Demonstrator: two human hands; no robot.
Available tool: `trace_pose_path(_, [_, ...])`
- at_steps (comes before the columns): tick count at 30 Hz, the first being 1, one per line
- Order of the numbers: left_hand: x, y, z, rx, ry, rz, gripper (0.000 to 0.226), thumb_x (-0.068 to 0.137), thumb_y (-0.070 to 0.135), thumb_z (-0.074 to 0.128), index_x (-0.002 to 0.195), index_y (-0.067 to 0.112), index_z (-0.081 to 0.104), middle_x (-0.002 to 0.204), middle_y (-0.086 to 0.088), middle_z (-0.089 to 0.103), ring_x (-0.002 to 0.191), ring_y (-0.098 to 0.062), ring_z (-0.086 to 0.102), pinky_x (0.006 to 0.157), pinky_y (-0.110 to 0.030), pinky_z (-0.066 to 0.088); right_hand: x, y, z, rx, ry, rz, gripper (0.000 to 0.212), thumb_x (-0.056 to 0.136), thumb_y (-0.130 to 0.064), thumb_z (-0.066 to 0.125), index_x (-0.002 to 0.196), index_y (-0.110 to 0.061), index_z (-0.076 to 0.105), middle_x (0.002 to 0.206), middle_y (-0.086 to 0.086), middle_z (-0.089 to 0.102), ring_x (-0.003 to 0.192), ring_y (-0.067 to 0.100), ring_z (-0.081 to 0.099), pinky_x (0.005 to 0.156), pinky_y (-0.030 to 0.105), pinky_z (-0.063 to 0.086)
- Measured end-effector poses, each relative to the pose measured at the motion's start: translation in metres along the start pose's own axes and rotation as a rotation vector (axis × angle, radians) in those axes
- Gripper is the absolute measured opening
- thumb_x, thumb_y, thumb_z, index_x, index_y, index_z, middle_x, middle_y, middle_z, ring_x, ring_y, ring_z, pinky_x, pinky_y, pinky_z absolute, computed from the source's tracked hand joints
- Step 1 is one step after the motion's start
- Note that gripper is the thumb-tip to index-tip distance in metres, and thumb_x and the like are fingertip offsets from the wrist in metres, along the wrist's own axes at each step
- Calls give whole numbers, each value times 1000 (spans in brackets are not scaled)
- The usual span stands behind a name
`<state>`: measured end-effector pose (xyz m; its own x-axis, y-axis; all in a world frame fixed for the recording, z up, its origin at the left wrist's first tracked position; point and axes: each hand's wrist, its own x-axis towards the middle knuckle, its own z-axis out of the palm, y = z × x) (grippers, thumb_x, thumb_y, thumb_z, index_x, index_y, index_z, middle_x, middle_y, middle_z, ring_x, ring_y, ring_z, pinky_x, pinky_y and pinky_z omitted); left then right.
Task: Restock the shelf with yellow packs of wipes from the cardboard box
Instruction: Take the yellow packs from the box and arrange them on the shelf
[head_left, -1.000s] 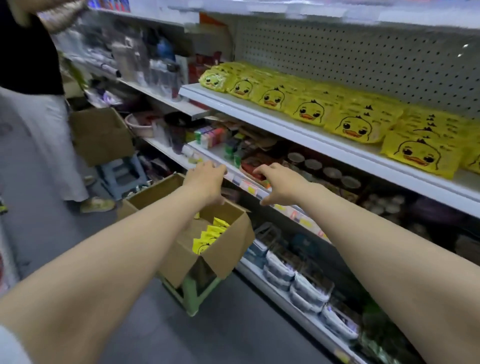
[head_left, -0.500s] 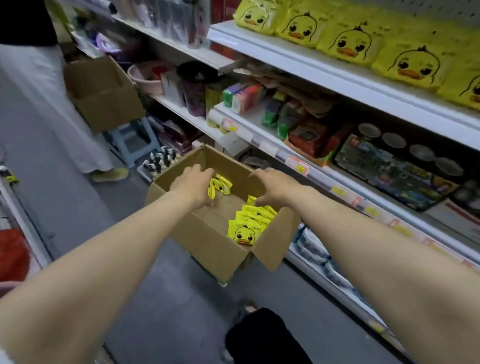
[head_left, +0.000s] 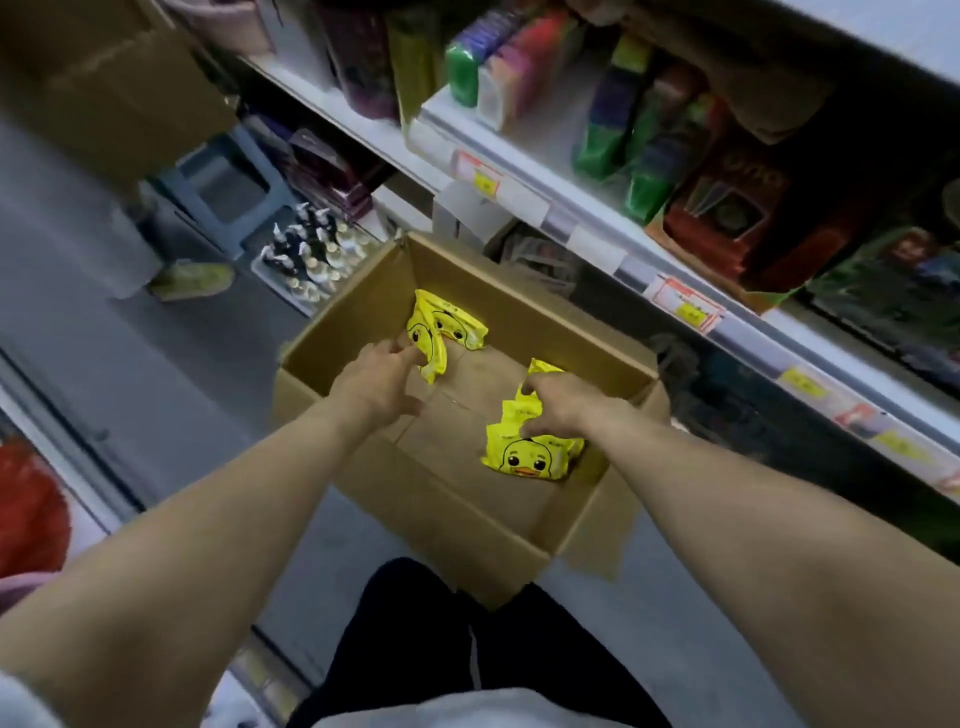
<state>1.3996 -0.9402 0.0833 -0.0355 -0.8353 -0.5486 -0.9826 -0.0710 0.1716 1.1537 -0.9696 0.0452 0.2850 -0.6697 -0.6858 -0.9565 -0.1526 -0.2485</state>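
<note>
An open cardboard box (head_left: 457, 519) stands below me in front of the shelving. Two small groups of yellow duck-face wipes packs lie inside. One group (head_left: 454, 327) leans at the far left corner. My left hand (head_left: 376, 384) reaches to it with fingers stretched out, fingertips touching a pack, thumb apart. A row of packs (head_left: 530, 457) stands on edge at the right side of the box. My right hand (head_left: 566, 405) grips the top of this row between fingers and thumb.
A white shelf edge with price tags (head_left: 571, 228) runs diagonally just beyond the box, packed with coloured goods. A blue stool (head_left: 223, 192), a tray of small bottles (head_left: 306, 254), another cardboard box (head_left: 119, 93) and a person's shoe (head_left: 192, 280) are at the left.
Both hands have dropped from shelf height into the box. The left one reached the far packs and the right one closed on the near row. The view tilted down.
</note>
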Motion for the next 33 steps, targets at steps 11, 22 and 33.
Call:
trace_pose_path(11, [133, -27, 32, 78, -148, 213, 65, 81, 49, 72, 138, 31, 47, 139, -6, 46, 129, -30, 37, 105, -44, 39, 78, 27, 56, 152, -111, 220, 66, 83, -44, 75, 139, -21, 50, 139, 4, 55, 129, 25, 50, 93, 30, 43])
trace_pose_path(22, [253, -64, 60, 463, -109, 476, 62, 88, 35, 66, 144, 33, 39, 155, -1, 28, 143, -25, 21, 111, -37, 23, 122, 32, 137, 50, -62, 436, 83, 68, -47, 85, 135, -25, 42, 138, 5, 42, 131, 26, 38, 101, 42, 44])
trace_pose_path(33, [266, -77, 92, 565, -106, 420, 37, 94, 37, 56, 128, 23, 62, 140, 0, 46, 135, -23, 30, 110, -35, 24, 118, 27, 168, 315, -119, 517, 56, 79, -41, 78, 127, -19, 59, 134, 7, 56, 129, 29, 48, 107, 38, 41])
